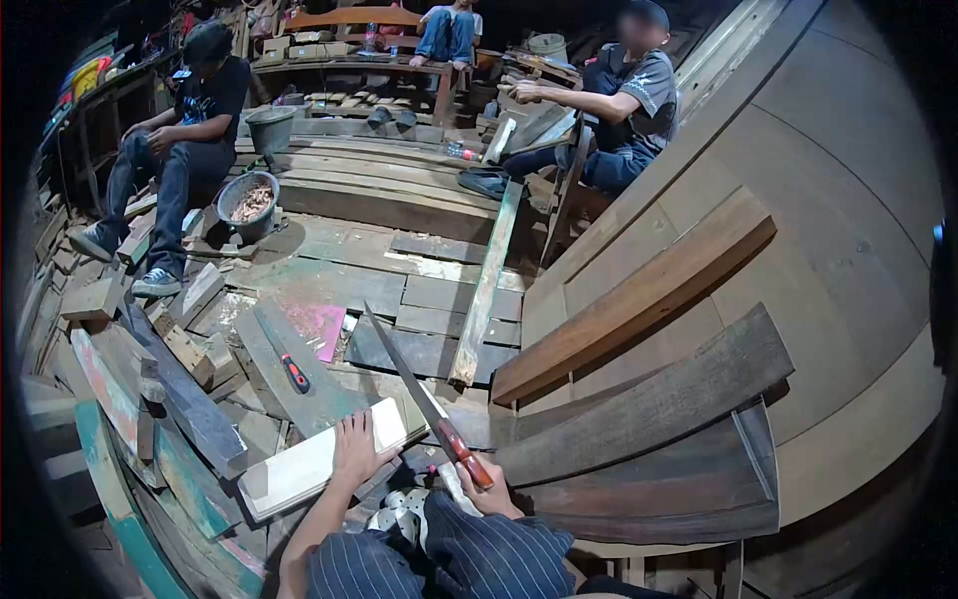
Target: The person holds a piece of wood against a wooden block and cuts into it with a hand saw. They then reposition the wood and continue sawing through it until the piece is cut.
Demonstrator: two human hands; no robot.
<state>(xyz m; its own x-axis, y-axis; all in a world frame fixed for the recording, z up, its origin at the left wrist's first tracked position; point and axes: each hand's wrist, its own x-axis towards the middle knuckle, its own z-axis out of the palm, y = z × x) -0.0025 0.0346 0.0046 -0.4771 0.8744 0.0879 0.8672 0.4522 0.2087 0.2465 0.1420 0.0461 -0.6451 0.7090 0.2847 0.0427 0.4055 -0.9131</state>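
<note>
My left hand (pixel 356 454) lies on a white-faced wooden board (pixel 289 471), its fingers spread across the top. My right hand (pixel 486 489) is closed around the reddish-brown handle of a long saw (pixel 407 374). The tapering blade points away from me and crosses close to the board's right end. Beyond the board, a smaller tool with a red-and-black handle (pixel 294 373) and a narrow blade rests on a flat greenish plank (pixel 274 349).
Piled wood offcuts (pixel 170 399) lie to my left. Long beams (pixel 639 299) lean at the right by a large panel (pixel 838 200). A bucket of wood chips (pixel 249 205) stands ahead. One person (pixel 200 130) sits left, another (pixel 629 110) right, a third (pixel 449 35) farther back.
</note>
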